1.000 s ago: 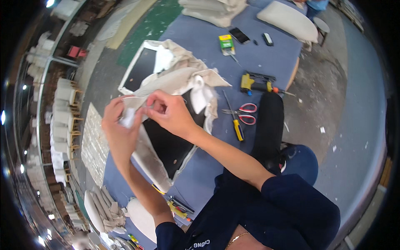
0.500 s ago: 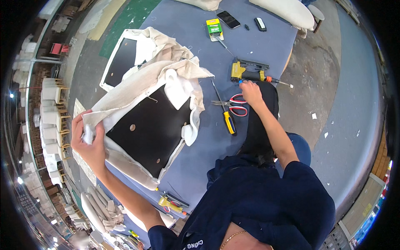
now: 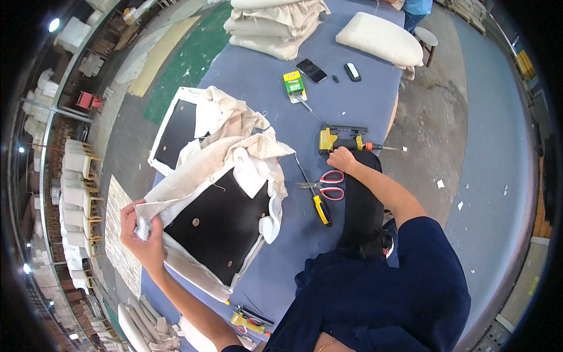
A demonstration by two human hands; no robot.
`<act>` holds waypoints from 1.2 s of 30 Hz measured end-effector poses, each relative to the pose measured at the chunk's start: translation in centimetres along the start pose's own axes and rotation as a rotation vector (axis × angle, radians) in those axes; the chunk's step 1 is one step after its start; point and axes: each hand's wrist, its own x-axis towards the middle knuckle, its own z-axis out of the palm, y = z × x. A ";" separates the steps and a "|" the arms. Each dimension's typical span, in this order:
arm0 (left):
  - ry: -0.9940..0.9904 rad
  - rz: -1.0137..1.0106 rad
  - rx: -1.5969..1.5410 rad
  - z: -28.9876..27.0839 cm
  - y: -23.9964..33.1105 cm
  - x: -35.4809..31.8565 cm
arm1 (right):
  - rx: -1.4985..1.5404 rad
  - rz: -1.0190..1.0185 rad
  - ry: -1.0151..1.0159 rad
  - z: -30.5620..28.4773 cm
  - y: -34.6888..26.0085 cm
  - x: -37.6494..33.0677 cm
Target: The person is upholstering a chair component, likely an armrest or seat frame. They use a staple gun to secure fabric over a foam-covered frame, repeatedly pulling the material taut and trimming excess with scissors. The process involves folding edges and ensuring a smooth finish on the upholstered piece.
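My left hand is closed on a corner of beige fabric and white padding, at the left edge of an upholstered panel with a black board face up. My right hand is curled closed just beside a yellow and black staple gun; whatever its fingers hold is hidden. Scissors with red and white handles lie near that hand. A screwdriver with a yellow and black handle rests across the blades or next to them; I cannot tell which.
A second black-board panel lies behind the first. Farther back are a green and yellow box, a phone, folded beige fabric and a beige cushion. Another yellow staple gun sits near the front edge.
The whole view has shifted, so the table's things appear lower. My left hand keeps its grip on the fabric corner. A blue bit at my right fingertips no longer shows.
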 end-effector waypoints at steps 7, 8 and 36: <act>0.030 -0.014 -0.044 -0.6 -0.3 -0.8 | -0.142 0.186 -0.145 -1.4 -3.9 -0.4; 0.037 0.012 -0.038 -0.7 0.1 -0.8 | -0.135 0.174 -0.129 -1.1 -4.4 -0.6; 0.163 0.109 0.084 -1.8 2.4 -2.6 | 1.319 0.369 0.543 -12.5 -1.2 -14.6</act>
